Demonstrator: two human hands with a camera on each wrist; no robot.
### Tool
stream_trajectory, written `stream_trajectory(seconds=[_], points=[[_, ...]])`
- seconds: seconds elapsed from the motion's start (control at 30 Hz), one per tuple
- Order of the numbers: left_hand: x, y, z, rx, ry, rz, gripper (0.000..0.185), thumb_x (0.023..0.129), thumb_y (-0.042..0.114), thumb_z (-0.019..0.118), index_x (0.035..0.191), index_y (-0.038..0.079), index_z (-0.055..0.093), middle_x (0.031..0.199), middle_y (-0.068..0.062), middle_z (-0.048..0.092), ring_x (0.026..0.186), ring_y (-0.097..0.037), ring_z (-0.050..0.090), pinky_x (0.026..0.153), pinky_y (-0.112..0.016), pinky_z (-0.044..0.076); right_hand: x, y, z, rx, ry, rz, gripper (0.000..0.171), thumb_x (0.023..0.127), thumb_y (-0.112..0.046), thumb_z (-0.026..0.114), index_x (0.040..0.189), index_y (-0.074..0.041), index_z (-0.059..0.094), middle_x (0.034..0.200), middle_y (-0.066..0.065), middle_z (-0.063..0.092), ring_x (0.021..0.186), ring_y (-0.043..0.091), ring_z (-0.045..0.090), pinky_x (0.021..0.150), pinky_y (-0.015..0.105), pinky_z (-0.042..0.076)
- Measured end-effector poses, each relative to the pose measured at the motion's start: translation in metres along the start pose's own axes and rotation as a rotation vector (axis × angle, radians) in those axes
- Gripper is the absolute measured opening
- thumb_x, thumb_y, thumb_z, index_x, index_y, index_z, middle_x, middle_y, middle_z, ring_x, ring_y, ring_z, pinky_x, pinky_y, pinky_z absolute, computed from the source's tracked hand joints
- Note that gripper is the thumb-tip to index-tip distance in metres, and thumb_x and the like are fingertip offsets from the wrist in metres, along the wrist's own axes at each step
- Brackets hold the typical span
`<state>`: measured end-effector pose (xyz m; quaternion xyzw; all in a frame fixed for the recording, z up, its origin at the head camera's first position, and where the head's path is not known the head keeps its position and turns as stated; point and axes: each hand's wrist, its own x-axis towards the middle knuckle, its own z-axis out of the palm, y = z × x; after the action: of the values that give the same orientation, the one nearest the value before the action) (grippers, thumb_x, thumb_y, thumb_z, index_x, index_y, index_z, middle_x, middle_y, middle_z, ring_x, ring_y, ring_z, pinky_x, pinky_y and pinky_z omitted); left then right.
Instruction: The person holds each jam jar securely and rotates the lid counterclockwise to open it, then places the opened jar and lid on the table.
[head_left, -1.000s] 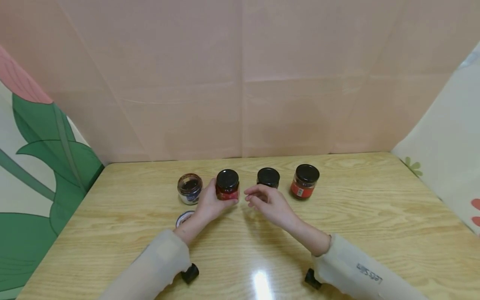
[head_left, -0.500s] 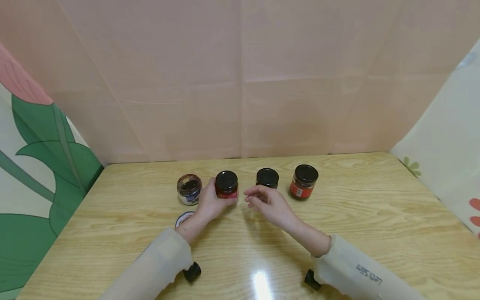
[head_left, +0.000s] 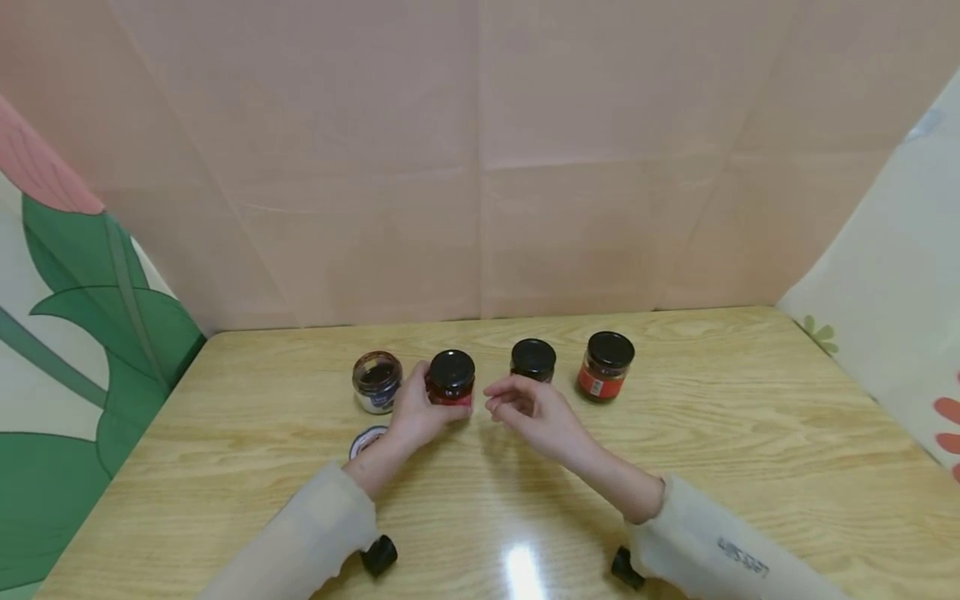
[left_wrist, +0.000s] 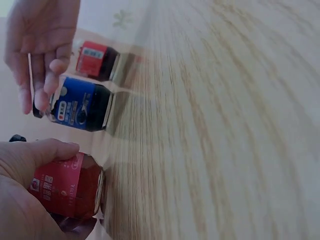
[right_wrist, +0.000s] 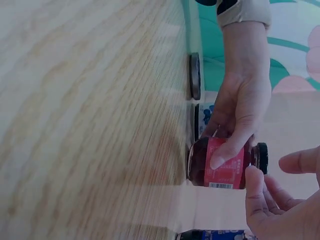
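Observation:
My left hand (head_left: 420, 411) grips a glass jar with a red label and black lid (head_left: 452, 375), thumb across its front. In the left wrist view, the red-labelled jar (left_wrist: 62, 186) stands upright at the table surface. To its right, my right hand (head_left: 542, 417) hovers with fingers loosely bent and nothing in them. The right wrist view has the right thumb and fingers (right_wrist: 255, 192) close beside the jar's black lid (right_wrist: 262, 158). Behind the right hand stands a blue-labelled jar (left_wrist: 80, 105) with a black lid, partly covered in the head view.
A lidless jar (head_left: 377, 398) with dark contents stands left of the left hand. Its side bears a white and blue label. A white, blue-rimmed lid (head_left: 364, 438) lies nearer, partly behind the left wrist. Another black-lidded jar with a red label (head_left: 602, 382) stands at the right.
The red-labelled jar and my left hand have shifted slightly nearer to me. The right hand keeps nearly the same place. The head view has tilted a little.

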<state>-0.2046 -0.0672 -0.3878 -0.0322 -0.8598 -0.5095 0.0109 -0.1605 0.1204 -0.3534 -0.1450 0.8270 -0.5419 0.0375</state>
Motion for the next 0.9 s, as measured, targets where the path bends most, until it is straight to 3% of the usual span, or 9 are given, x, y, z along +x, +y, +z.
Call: stream_trajectory(seconds=[0.4,0.53,0.9], points=[[-0.009,0.0,-0.007,0.007,-0.045,0.057,0.056,0.069,0.014,0.085,0.113,0.006,0.053,0.107,-0.01,0.064,0.1,-0.024,0.058,0.087,-0.04,0.047,-0.001,-0.001,0.003,0.012,0.066,-0.035,0.025,0.09,-0.007,0.063,0.112,0.005,0.062,0.099,0.014,0.068,0.089,0.018,0.064,0.077,0.021,0.052],[-0.012,0.003,-0.008,-0.006,-0.061,0.08,0.056,0.068,0.014,0.085,0.114,0.006,0.054,0.108,-0.01,0.063,0.104,-0.025,0.058,0.093,-0.043,0.047,0.0,-0.003,0.004,0.043,0.082,-0.023,0.03,0.089,-0.011,0.066,0.114,0.005,0.061,0.101,0.016,0.067,0.091,0.02,0.065,0.078,0.021,0.052],[-0.024,0.012,-0.011,0.052,-0.085,0.141,0.061,0.069,0.019,0.085,0.122,0.005,0.058,0.115,-0.012,0.062,0.109,-0.027,0.056,0.095,-0.044,0.049,0.003,-0.003,0.006,0.056,0.107,0.034,0.045,0.087,-0.017,0.07,0.124,0.005,0.057,0.109,0.018,0.066,0.094,0.023,0.065,0.082,0.029,0.055]])
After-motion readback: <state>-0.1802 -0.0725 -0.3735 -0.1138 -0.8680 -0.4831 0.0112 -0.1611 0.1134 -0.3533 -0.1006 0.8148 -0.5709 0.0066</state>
